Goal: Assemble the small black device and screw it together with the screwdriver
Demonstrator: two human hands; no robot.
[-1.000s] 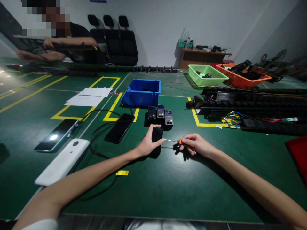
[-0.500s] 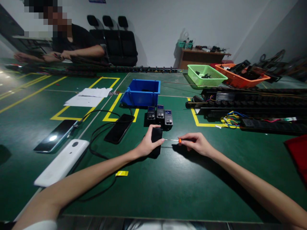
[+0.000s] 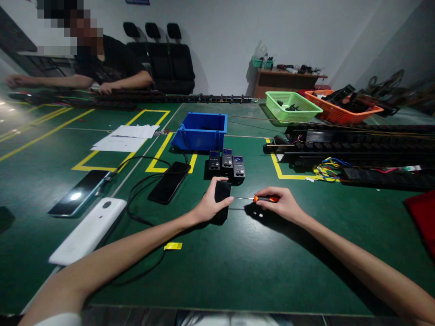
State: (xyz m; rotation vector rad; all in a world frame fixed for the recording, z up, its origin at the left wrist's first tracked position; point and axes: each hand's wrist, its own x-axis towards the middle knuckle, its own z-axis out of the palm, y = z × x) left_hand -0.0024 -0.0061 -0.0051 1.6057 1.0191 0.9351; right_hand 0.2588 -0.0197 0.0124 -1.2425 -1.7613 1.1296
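My left hand [image 3: 210,203] is closed around a black box-shaped device [image 3: 222,192] on the green table, thumb at its right side. Between the fingers of my right hand [image 3: 283,204] is a screwdriver [image 3: 267,199] with an orange and black handle. Its thin shaft points left, and the tip reaches the device's right side by my left thumb; whether it sits in a screw is hidden. Just behind the device stand three small black modules [image 3: 227,158] with little displays.
Behind the modules is a blue bin [image 3: 204,131]. Phones [image 3: 170,182], a white power bank-like slab [image 3: 89,230] and black cables lie left. Long black rails [image 3: 356,151] with wires lie right, baskets [image 3: 294,108] behind them. A co-worker [image 3: 112,63] sits across the table.
My right-hand fingers have shifted on the screwdriver, so more of its handle shows. My left hand and the device stay in place. The co-worker's hands have moved apart.
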